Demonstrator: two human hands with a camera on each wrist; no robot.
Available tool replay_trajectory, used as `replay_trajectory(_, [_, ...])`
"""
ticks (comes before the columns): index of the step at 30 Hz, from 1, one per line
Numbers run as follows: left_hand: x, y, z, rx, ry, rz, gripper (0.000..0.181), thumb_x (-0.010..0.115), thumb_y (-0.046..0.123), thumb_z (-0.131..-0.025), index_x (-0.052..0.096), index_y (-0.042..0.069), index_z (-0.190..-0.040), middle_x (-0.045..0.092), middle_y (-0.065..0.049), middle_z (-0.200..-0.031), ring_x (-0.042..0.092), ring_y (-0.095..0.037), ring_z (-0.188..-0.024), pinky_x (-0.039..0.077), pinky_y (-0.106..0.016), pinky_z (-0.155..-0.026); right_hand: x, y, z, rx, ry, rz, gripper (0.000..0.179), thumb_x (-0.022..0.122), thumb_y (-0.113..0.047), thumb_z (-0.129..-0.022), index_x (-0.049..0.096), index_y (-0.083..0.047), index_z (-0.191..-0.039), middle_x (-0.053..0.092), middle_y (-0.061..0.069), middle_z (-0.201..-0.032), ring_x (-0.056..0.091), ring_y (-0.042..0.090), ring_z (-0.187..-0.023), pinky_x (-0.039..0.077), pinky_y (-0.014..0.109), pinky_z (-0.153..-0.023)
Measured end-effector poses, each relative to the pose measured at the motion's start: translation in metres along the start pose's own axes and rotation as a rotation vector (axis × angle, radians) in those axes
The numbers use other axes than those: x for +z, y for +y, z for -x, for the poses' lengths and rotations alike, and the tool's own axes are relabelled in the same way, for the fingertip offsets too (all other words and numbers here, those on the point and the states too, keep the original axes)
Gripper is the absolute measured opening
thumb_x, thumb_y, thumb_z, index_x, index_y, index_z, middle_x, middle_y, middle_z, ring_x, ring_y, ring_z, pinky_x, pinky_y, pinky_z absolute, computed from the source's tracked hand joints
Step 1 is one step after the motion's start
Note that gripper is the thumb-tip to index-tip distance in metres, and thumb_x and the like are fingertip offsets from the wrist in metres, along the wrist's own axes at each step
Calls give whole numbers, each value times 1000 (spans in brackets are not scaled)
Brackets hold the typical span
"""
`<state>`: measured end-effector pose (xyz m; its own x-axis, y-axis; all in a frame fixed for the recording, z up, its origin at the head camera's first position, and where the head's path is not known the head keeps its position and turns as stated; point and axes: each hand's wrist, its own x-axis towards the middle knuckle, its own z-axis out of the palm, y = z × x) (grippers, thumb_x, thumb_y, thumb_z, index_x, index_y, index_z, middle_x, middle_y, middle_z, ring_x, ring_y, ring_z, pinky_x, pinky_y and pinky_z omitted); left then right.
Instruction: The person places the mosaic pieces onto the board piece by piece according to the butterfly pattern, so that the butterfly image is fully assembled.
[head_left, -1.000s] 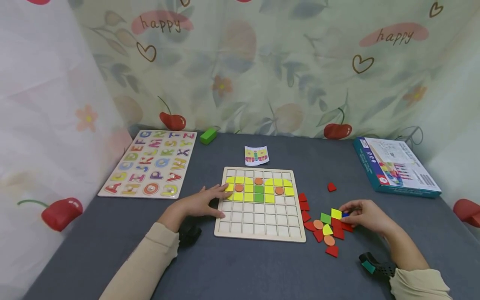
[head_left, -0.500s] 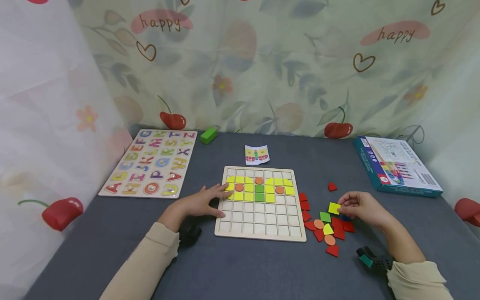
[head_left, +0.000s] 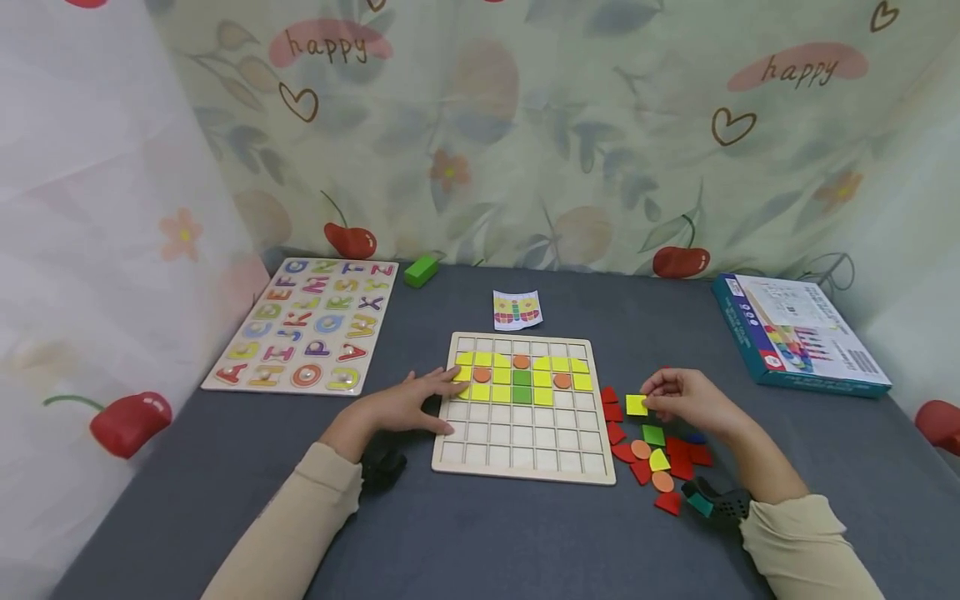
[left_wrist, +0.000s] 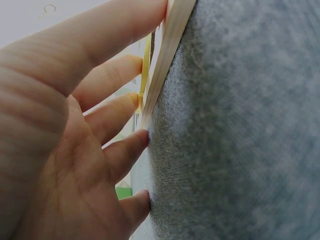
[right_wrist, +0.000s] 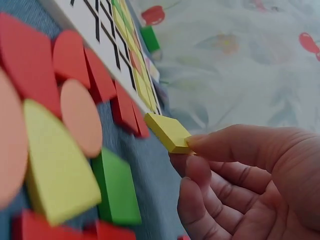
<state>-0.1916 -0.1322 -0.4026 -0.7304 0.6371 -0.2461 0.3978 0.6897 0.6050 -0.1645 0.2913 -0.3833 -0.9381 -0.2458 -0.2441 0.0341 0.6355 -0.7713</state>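
Note:
A wooden grid board (head_left: 522,477) lies mid-table, its upper rows partly filled with yellow, green and orange tiles. My left hand (head_left: 401,407) rests at its left edge; in the left wrist view two fingertips touch a yellow tile (left_wrist: 145,65) and the thumb lies on the board's rim. Between thumb and fingers my right hand (head_left: 693,400) pinches a yellow square tile (right_wrist: 169,132), held right of the board. Below that hand lies a loose pile of tiles: several red ones (head_left: 681,457), a green square (head_left: 653,435), orange discs (head_left: 662,482) and a yellow rounded tile (head_left: 659,460).
Behind the board lies a small card with a butterfly pattern (head_left: 517,310). An alphabet puzzle board (head_left: 300,325) is at the back left, beside a green block (head_left: 421,271). A flat blue box (head_left: 802,333) lies at the back right.
The right hand has lifted the yellow square tile from the pile and carried it left toward the board. The left hand has stayed on the board's left edge.

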Motion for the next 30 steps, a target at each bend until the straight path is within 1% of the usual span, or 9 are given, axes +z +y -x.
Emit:
replay_trajectory(8, [0, 1, 2, 0, 5, 11, 73, 70, 35, -82, 36, 17, -144, 15, -5, -157, 4, -28, -146, -3, -57, -114, 14, -14, -22, -46, -18, -59, 28, 60, -17, -91, 58, 6, -106, 65, 9, -86, 60, 18, -73, 55, 27, -71])
replay_trajectory(12, [1, 1, 1, -2, 2, 13, 73, 70, 35, -82, 36, 17, -145, 15, -5, -157, 4, -27, -146, -3, -57, -114, 23, -19, -32, -33, -12, -79, 28, 61, -17, -90, 59, 5, -106, 67, 8, -89, 63, 17, -76, 55, 28, -73])
replay_trajectory(17, [0, 1, 1, -3, 9, 9, 73, 70, 34, -82, 36, 17, -144, 15, -5, -157, 5, -27, -146, -3, -58, -114, 35, -27, -42, -19, -2, -107, 26, 62, -15, -89, 59, 6, -105, 67, 11, -88, 65, 16, -74, 56, 29, -72])
replay_trajectory(21, [0, 2, 2, 1, 3, 3, 73, 70, 34, -82, 36, 16, -144, 15, -4, -157, 4, -27, -146, -3, -58, -114, 44, -32, -48, -13, -19, -130, 25, 64, -13, -88, 59, 6, -103, 67, 12, -87, 65, 16, -72, 57, 29, -70])
replay_trajectory(25, [-1, 2, 2, -5, 1, 0, 73, 69, 34, -83, 35, 17, -145, 14, -3, -158, 3, -26, -146, -3, -57, -114, 51, -36, -53, -9, -47, -151, 23, 64, -11, -87, 60, 6, -102, 67, 9, -83, 65, 15, -70, 56, 28, -68])
replay_trajectory(27, [-1, 2, 2, -15, 3, 0, 72, 70, 35, -83, 36, 19, -144, 14, -1, -158, 3, -25, -146, -3, -55, -115, 53, -37, -55, -18, -65, -151, 23, 64, -10, -87, 60, 7, -102, 67, 8, -82, 65, 15, -70, 56, 28, -67])
replay_trajectory(30, [-1, 1, 2, -24, 2, -2, 72, 70, 35, -82, 36, 20, -144, 14, 0, -157, 3, -24, -146, -3, -54, -115, 57, -38, -56, -16, -71, -135, 23, 64, -10, -86, 60, 7, -102, 68, 7, -80, 65, 14, -70, 55, 27, -66])
